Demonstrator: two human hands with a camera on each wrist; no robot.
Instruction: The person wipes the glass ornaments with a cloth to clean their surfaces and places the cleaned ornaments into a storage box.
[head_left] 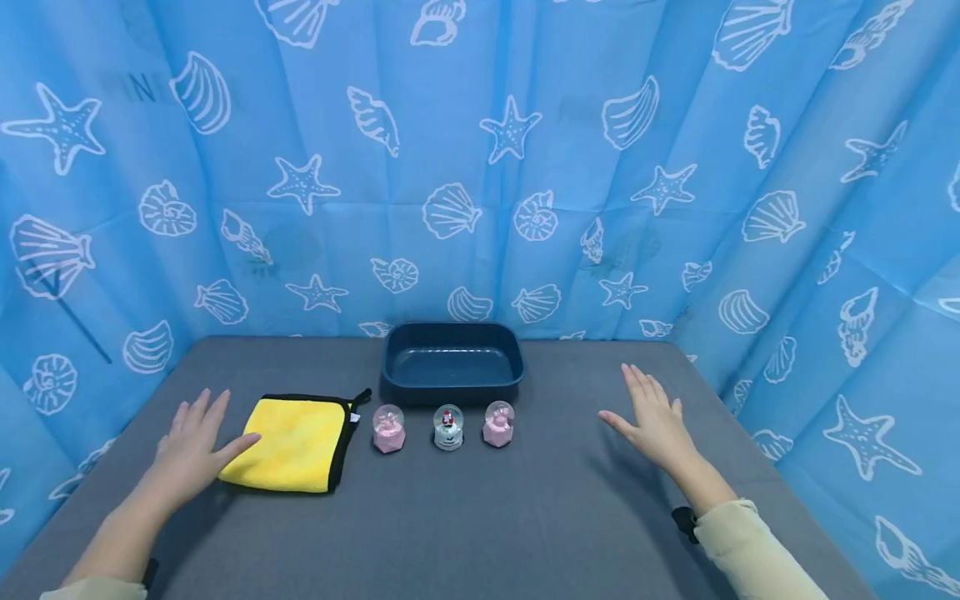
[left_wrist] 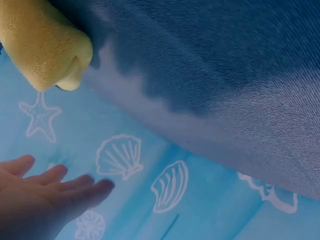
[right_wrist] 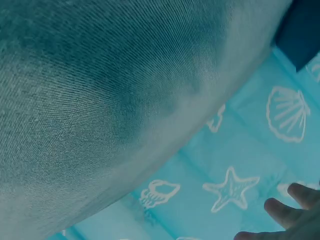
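My left hand (head_left: 187,450) is held over the table's left side with its fingers spread, its thumb overlapping the edge of a folded yellow cloth (head_left: 288,442) with black trim. Over the right side hovers my right hand (head_left: 656,425), fingers extended, holding nothing. Between the hands stand three small snow globes in a row: a pink-based one (head_left: 389,429), a white-based one (head_left: 448,428) with a red figure inside, and another pink-based one (head_left: 498,424). In the left wrist view, fingers (left_wrist: 75,192) reach out beside the cloth; the right wrist view shows only fingertips (right_wrist: 285,212).
A dark blue rectangular tray (head_left: 453,392) sits at the back of the grey table (head_left: 480,525), just behind the globes. Blue curtains (head_left: 465,167) with white shells and starfish hang behind the table and along both sides.
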